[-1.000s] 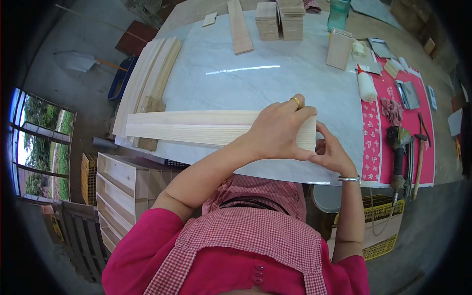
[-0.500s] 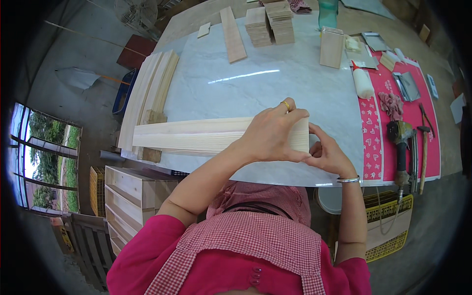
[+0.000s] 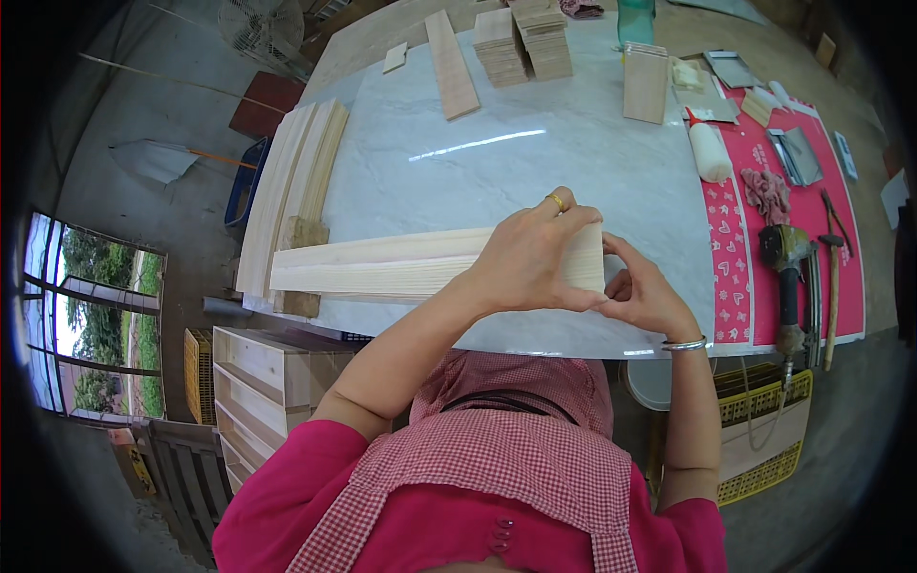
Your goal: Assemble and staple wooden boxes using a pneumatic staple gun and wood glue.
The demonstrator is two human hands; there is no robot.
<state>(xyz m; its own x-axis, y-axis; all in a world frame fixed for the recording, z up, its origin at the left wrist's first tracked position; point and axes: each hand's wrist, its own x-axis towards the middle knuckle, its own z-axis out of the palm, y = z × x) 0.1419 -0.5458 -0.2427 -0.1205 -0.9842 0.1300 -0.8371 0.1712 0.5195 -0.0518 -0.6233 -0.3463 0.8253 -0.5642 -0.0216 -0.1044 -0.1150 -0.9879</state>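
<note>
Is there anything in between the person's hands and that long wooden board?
Nothing visible is in between. The left hand lies flat on top of the long wooden board near its right end, and the right hand touches that end from the side. Both hands rest directly on the wood on the marble table.

Pink sleeves, checked pink apron; gold ring on left hand [image 3: 530,263], perhaps a silver bangle.

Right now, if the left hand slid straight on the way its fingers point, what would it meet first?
The left hand points up-right across the planks. Bare marble table comes first; beyond, probably the upright wooden block, though depth is unclear.
</note>
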